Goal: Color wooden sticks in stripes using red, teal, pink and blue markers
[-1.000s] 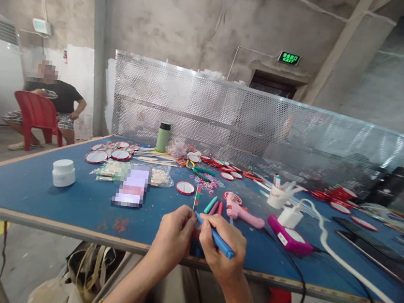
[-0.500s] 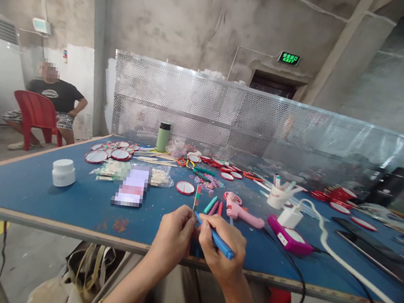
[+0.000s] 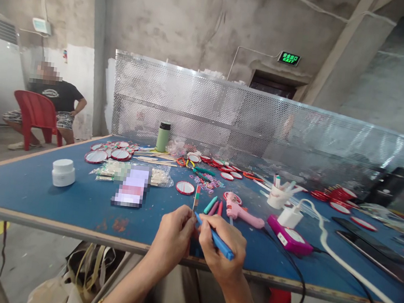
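Observation:
Near the table's front edge, my left hand [image 3: 175, 231] is closed on a thin flat stick [image 3: 197, 197] that stands up from the fingers, with red, green and brown bands on its upper part. My right hand [image 3: 224, 251] grips a blue marker pen [image 3: 221, 243], whose tip meets the stick just by the left fingertips. Just beyond the hands lie a teal marker [image 3: 211, 204] and two pinkish-red markers [image 3: 220, 208]. To their right rests a pink glue gun [image 3: 244, 212]. A round red-rimmed disc [image 3: 185, 187] lies behind the left hand.
A phone [image 3: 133, 186] lies on bagged sticks [image 3: 162, 176] at left, with a white jar [image 3: 63, 172] beyond. At right are a purple power strip [image 3: 290, 236], a white cable [image 3: 326, 241] and a cup of pens [image 3: 277, 197]. A perforated metal panel [image 3: 200, 102] borders the back. A person sits far left.
My hands, the stick and the blue marker look nearly unmoved. The seated person's head has shifted slightly.

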Demonstrator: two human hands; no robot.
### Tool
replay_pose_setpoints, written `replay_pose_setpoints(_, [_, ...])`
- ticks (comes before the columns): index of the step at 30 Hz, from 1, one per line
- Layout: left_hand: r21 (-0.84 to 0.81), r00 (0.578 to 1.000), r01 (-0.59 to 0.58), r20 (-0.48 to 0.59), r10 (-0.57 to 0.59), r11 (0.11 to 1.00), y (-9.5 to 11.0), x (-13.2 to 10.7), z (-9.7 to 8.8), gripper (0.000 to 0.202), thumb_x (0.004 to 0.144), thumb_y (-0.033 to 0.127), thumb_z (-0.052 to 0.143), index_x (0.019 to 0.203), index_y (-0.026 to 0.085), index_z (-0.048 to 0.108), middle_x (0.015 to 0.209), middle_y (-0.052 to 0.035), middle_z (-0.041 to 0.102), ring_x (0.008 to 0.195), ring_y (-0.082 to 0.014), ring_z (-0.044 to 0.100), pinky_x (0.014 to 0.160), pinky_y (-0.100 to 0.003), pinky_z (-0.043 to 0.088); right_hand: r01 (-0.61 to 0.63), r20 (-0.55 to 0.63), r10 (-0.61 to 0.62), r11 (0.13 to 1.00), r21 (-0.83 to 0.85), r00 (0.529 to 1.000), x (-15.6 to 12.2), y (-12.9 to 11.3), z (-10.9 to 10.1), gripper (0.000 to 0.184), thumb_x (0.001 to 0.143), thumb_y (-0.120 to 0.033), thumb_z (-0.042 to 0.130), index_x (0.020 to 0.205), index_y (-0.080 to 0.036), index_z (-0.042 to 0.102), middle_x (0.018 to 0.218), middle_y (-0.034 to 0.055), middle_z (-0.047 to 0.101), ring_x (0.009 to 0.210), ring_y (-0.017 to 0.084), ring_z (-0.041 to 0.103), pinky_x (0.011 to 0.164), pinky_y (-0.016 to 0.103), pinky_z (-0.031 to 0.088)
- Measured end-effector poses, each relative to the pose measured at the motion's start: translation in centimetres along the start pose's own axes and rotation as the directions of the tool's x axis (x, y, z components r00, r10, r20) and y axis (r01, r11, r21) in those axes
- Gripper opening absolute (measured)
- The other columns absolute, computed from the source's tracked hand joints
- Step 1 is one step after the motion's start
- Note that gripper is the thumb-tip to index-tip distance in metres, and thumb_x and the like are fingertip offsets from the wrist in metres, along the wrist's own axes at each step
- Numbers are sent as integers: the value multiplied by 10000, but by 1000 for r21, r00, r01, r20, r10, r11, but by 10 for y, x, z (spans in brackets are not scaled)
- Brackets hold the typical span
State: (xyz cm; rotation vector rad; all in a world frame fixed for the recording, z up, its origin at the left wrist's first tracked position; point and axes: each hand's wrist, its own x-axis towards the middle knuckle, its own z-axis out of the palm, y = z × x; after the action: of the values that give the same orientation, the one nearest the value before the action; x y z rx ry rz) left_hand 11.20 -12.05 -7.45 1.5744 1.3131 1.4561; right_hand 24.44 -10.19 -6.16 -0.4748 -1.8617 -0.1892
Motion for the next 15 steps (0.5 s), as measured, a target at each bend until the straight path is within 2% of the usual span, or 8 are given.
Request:
replay_pose_setpoints(9, [-64, 1000, 16, 18, -15, 998, 2, -1, 0, 230, 894, 310, 461, 686, 215, 480, 453, 66, 485, 393, -109, 446, 472, -205, 320, -13, -31, 12, 998, -60, 999, 0, -1, 0, 151, 901, -97, 537, 864, -180, 657, 699, 16, 708, 598, 135, 679, 619, 239, 516])
replay_pose_setpoints(15, [-25, 1000, 10, 12, -10, 1000, -2, 1, 0, 228, 893, 278, 449, 674, 217, 459, 408, 72, 464, 371, -109, 430, 475, -211, 306, 21, -19, -22, 999, -28, 1000, 0, -1, 1, 148, 893, -81, 544, 895, -175, 660, 724, 23, 716, 643, 138, 696, 648, 237, 527])
